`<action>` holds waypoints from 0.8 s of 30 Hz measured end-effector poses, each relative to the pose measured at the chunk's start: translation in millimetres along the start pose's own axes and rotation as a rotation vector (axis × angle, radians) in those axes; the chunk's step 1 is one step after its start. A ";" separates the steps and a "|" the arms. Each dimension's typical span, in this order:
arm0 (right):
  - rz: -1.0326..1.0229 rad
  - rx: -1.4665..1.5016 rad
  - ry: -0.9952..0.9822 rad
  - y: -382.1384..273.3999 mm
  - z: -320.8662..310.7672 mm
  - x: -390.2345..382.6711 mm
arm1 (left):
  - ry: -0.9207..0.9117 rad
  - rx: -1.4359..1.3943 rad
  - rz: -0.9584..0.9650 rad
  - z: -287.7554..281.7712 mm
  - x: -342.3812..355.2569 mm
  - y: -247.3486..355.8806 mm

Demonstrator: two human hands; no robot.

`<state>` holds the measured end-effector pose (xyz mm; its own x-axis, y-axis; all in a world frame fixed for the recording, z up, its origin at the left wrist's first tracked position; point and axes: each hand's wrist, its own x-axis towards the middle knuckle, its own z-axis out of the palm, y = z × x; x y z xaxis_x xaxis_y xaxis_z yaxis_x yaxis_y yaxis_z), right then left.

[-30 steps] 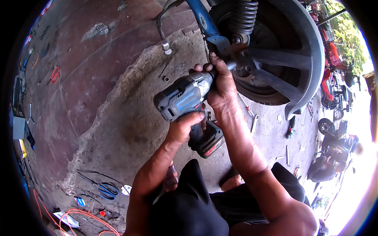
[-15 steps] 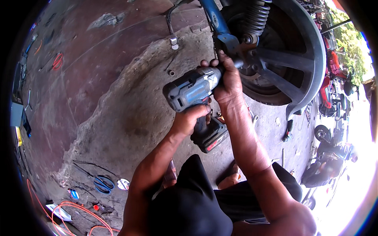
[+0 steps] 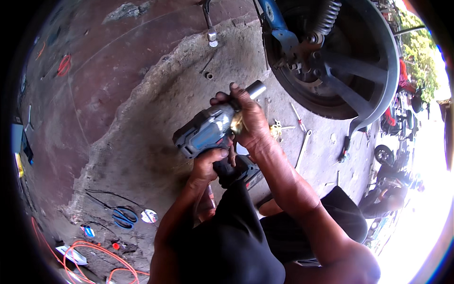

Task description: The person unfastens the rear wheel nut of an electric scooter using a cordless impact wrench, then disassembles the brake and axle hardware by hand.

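My left hand [image 3: 205,163] grips the handle of a blue-grey cordless impact wrench [image 3: 203,125], its battery pack below. My right hand [image 3: 250,120] is wrapped round the wrench's nose, from which a silver socket [image 3: 256,88] sticks out to the upper right. Above the socket and apart from it are a wheel [image 3: 350,90] with its hub and bolts [image 3: 298,66], a blue swingarm [image 3: 274,23] and a coil-spring shock [image 3: 326,16]. A few small gold-coloured parts [image 3: 279,128] lie on the ground to the right of my right hand.
A combination spanner [image 3: 302,149] and other tools lie on the concrete [image 3: 146,142], with blue scissors [image 3: 125,217] and orange hose [image 3: 94,244] at lower left. Motorbikes [image 3: 385,154] stand along the bright right side, with what seems a crouching person [image 3: 390,199].
Both my hands have pulled the wrench away from the wheel hub, down and to the left; the socket now shows clear of the bolts. The wheel sits further right and higher in view.
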<state>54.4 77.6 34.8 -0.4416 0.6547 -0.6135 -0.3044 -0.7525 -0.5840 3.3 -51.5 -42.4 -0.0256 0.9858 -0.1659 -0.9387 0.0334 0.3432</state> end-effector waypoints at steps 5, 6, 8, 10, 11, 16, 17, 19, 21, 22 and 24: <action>0.000 0.036 0.038 31.9 -26.9 10.9 | 0.275 -0.220 -0.248 -9.3 -15.4 -2.0; 0.057 0.117 0.028 38.2 -31.3 12.4 | 0.358 -0.229 -0.263 -6.8 -22.4 -4.2; 0.115 0.244 0.034 47.9 -40.3 11.6 | 0.396 -0.219 -0.273 -6.1 -30.7 -16.4; 0.148 0.156 0.063 58.1 -47.0 10.0 | 0.392 -0.233 -0.259 -15.5 -40.1 -24.5; 0.160 0.110 0.042 63.0 -45.9 5.1 | 0.396 -0.222 -0.285 -18.7 -47.5 -21.2; 0.163 0.135 0.113 65.1 -55.1 7.7 | 0.393 -0.194 -0.340 -13.2 -48.2 -16.8; 0.146 0.211 0.173 63.8 -58.1 9.1 | 0.438 -0.143 -0.357 -9.3 -45.8 -19.5; 0.135 0.308 0.226 65.5 -51.8 9.5 | 0.418 -0.090 -0.331 -1.6 -47.8 -17.5; 0.111 0.234 0.234 65.8 -45.8 9.8 | 0.397 -0.041 -0.303 6.1 -50.0 -13.2; 0.095 0.185 0.236 64.4 -41.7 5.0 | 0.385 -0.064 -0.311 10.0 -51.8 -9.6; 0.100 0.240 0.206 63.4 -52.7 1.2 | 0.367 -0.090 -0.329 10.3 -52.4 -14.4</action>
<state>79.1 34.4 -31.0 -0.3068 0.5593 -0.7701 -0.4696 -0.7927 -0.3886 21.7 -102.0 -29.1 0.1722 0.8020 -0.5719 -0.9428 0.3023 0.1401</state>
